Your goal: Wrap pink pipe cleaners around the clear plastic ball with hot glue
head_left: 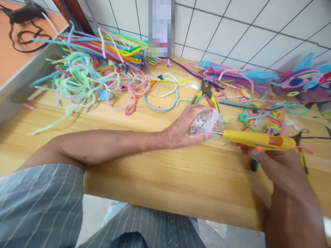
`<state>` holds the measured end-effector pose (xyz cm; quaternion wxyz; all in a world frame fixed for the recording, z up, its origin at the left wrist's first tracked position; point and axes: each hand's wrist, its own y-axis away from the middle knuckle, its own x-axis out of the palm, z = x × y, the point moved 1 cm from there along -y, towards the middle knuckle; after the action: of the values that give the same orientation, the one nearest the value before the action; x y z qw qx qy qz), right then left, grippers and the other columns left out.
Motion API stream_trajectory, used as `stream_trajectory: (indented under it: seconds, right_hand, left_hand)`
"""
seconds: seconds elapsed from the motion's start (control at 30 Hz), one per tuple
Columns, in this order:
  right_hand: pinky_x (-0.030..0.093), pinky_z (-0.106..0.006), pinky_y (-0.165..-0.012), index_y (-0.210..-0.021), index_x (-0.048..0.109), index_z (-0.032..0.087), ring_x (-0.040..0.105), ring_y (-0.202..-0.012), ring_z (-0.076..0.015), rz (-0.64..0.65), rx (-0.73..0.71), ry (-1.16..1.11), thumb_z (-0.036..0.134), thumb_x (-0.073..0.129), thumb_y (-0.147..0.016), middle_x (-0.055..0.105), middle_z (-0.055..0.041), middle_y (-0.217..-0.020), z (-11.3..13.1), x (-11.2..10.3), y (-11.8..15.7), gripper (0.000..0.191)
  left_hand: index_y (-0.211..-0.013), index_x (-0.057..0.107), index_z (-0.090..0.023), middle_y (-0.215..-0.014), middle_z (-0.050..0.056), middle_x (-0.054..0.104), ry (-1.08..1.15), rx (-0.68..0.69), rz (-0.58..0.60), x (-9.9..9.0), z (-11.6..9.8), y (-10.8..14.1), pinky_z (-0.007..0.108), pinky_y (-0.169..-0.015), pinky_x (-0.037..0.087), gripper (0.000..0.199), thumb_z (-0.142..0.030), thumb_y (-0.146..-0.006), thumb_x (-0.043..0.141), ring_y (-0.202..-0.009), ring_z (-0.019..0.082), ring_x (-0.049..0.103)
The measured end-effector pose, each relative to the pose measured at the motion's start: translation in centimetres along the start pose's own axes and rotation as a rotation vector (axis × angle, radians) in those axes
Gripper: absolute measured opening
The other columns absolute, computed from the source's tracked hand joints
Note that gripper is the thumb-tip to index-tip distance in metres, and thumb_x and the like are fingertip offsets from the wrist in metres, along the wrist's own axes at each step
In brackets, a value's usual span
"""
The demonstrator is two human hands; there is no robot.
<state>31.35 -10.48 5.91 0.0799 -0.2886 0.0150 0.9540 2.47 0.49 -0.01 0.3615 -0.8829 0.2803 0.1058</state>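
Observation:
My left hand is wrapped round a clear plastic piece with white and purple bits showing in it and a lilac strip along its right side. What exactly this piece is, I cannot make out. In my right hand is a yellow glue gun, held level, with a small orange light by my thumb. Its metal nozzle points left and meets the lower right edge of the clear piece. Just behind my left hand lie pliers with yellow and green handles.
Loose pale green pipe cleaners tangle at the left, before a bundle of coloured ones. Another bundle lies by the tiled wall. A colourful craft figure stands far right. A black cable runs off right.

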Motion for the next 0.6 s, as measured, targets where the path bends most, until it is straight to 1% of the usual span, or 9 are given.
stream_trajectory:
  seconds: [0.2, 0.37, 0.47, 0.6]
  right_hand:
    - [0.062, -0.037, -0.062, -0.074, 0.08, 0.026, 0.07, -0.065, -0.0236, -0.012, -0.037, 0.008, 0.056, 0.09, -0.068, 0.075, -0.0051, -0.071, 0.21, 0.3, -0.17, 0.032]
    - [0.061, -0.034, -0.065, -0.083, 0.083, 0.028, 0.069, -0.066, -0.0207, -0.007, -0.104, -0.059, 0.05, 0.089, -0.075, 0.079, -0.0044, -0.078, 0.22, 0.54, -0.27, 0.024]
    - [0.06, -0.033, -0.064, -0.081, 0.082, 0.028, 0.07, -0.066, -0.0208, -0.003, -0.102, -0.044, 0.049, 0.088, -0.075, 0.077, -0.0031, -0.075, 0.1, 0.48, -0.21, 0.023]
    - [0.062, -0.036, -0.067, -0.079, 0.08, 0.026, 0.071, -0.067, -0.022, -0.014, -0.085, -0.017, 0.049, 0.088, -0.074, 0.076, -0.0031, -0.074, -0.03, 0.27, -0.04, 0.025]
  left_hand:
    - [-0.156, 0.044, -0.022, -0.153, 0.017, 0.056, -0.008, 0.022, -0.01, 0.05, 0.08, 0.03, 0.054, -0.127, 0.044, 0.068, -0.052, -0.1, 0.068, -0.15, 0.032, 0.05]
    - [-0.158, 0.043, -0.025, -0.155, 0.017, 0.055, 0.008, -0.009, 0.005, 0.04, 0.12, 0.03, 0.058, -0.127, 0.042, 0.071, -0.052, -0.098, 0.07, -0.15, 0.034, 0.05]
    - [-0.157, 0.043, -0.025, -0.155, 0.017, 0.055, -0.002, -0.026, 0.013, 0.03, 0.11, 0.02, 0.057, -0.127, 0.043, 0.071, -0.055, -0.098, 0.069, -0.15, 0.034, 0.05]
    - [-0.157, 0.045, -0.024, -0.155, 0.017, 0.056, -0.004, -0.026, 0.004, 0.11, 0.15, 0.03, 0.055, -0.127, 0.043, 0.071, -0.058, -0.099, 0.068, -0.149, 0.033, 0.05]
